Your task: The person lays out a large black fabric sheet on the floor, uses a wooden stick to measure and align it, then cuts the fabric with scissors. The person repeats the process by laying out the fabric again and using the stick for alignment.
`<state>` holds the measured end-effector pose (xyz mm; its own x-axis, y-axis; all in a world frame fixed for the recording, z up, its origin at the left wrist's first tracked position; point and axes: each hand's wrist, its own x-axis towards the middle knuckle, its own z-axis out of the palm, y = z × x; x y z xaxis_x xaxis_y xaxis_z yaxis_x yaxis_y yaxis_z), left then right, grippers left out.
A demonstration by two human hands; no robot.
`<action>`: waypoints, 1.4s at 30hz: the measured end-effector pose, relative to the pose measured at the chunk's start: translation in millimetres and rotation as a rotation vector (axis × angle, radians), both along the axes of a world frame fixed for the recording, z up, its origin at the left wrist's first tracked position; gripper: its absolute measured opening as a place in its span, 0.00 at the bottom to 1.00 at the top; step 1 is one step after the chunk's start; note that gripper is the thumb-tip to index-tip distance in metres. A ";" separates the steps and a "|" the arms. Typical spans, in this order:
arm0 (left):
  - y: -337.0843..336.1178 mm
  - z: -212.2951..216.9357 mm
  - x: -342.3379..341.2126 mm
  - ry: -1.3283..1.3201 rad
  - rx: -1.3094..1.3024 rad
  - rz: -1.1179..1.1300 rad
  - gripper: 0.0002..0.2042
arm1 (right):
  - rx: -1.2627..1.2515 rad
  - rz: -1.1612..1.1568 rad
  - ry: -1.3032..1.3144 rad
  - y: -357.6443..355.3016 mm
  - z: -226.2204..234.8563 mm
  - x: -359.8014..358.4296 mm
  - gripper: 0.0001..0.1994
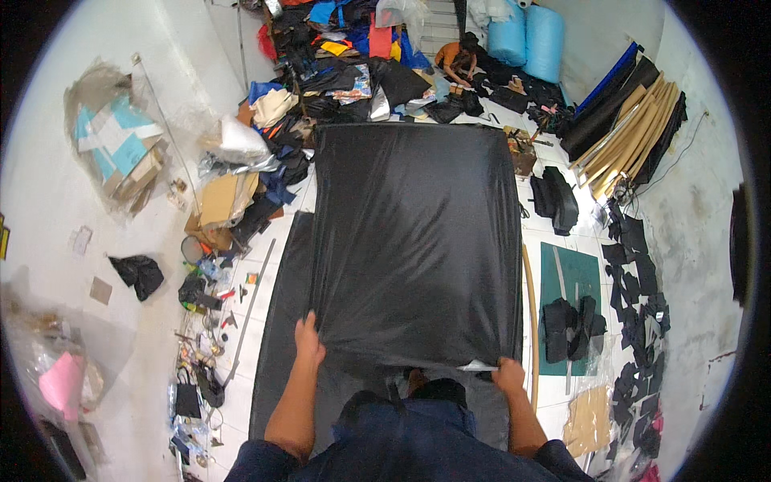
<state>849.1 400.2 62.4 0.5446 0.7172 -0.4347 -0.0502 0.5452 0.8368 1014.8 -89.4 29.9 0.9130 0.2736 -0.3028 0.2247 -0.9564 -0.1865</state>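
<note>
A wide sheet of shiny black fabric [418, 241] stretches away from me, with creases fanning out from its near left corner. My left hand [309, 339] is closed on that corner. The near right corner is gripped by my right hand [507, 376], and a pale strip of the underside shows beside it. The near edge hangs between my two hands, above a darker black layer [281, 321] spread on the floor, which also shows along the left side. One foot shows below the near edge.
Piled fabrics [337, 80] fill the far end, where another person [458, 60] sits low. To the right lie a green cutting mat [554, 273], a long tan tube [530, 321] and black scraps [638, 321]. Cardboard rolls [634, 128] lean there. A thin rod [255, 309] and small clutter line the left.
</note>
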 end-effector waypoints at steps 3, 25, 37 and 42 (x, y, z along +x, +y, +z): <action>1.4 27.9 3.4 0.129 0.067 0.080 0.36 | 0.133 0.013 -0.216 2.6 11.2 -10.9 0.11; -236.2 -59.8 -335.2 0.306 -0.057 0.332 0.19 | -0.306 0.318 0.172 -207.1 16.7 -263.7 0.19; -293.0 -38.4 -299.2 0.390 -0.106 0.543 0.15 | -0.173 0.535 0.122 -262.6 18.0 -163.6 0.20; -270.6 -35.4 -301.6 0.428 -0.057 0.539 0.21 | -0.078 0.591 0.089 -275.1 12.9 -160.3 0.20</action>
<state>547.5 129.5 26.9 -0.1092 0.8096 -0.5767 0.0017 0.5803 0.8144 854.5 -364.5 42.8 0.5829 0.7008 -0.4112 0.7094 -0.6857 -0.1631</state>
